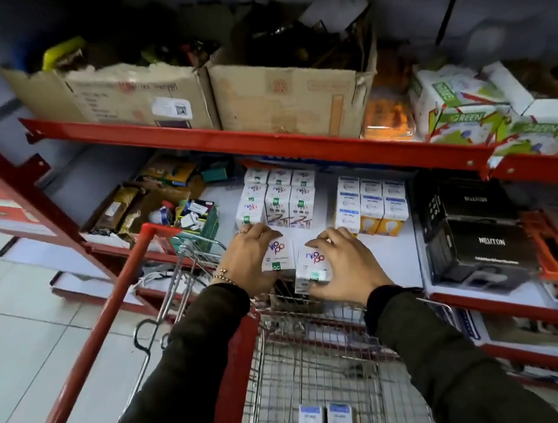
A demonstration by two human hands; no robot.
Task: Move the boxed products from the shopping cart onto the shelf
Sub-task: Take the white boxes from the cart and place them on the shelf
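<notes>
My left hand (249, 266) grasps one small white cardboard box (277, 256); my right hand (347, 269) grasps another (313, 269). Both sit just near of the white shelf (393, 261), above the wire shopping cart (313, 356).

red shelf (263, 137), white boxes (277, 258) with purple-red lettering, silver wire cart (321, 362), dark sleeves (196, 351)

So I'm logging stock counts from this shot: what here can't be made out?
- Head view: the Nippo box in the left hand and the one in the right hand are partly covered by fingers, and their small print is illegible.
- Rear rows of the Nippo stack are shadowed by the red shelf beam.
- Labels on the two boxes in the shopping cart are too small to read.
</notes>
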